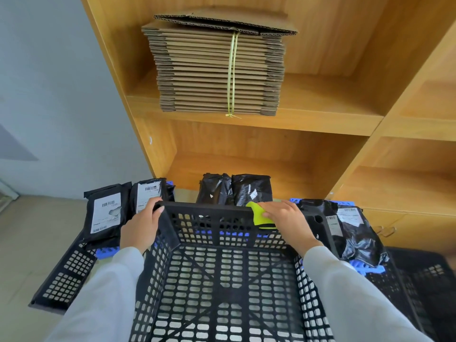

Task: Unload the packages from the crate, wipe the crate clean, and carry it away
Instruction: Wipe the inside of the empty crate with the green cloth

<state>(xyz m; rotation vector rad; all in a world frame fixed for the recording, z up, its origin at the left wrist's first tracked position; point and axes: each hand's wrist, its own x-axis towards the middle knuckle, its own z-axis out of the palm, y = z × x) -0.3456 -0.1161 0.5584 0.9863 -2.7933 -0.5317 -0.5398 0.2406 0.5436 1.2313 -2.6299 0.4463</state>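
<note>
A black lattice plastic crate [222,280] fills the lower middle, with no packages inside it. My left hand [142,223] grips its far left corner. My right hand [283,217] presses a yellow-green cloth [259,214] against the crate's far rim, fingers curled over the cloth. Black packages with white labels lie outside the crate: two at the left [106,213], two standing behind the far rim [237,188], and a crumpled pair at the right [352,230].
Wooden shelves [320,119] rise straight ahead, holding a tied bundle of flat cardboard [217,70]. Other black crates lie flat at the left [66,277] and right [419,280], with blue plastic parts [367,269] under the packages. A grey wall stands at the left.
</note>
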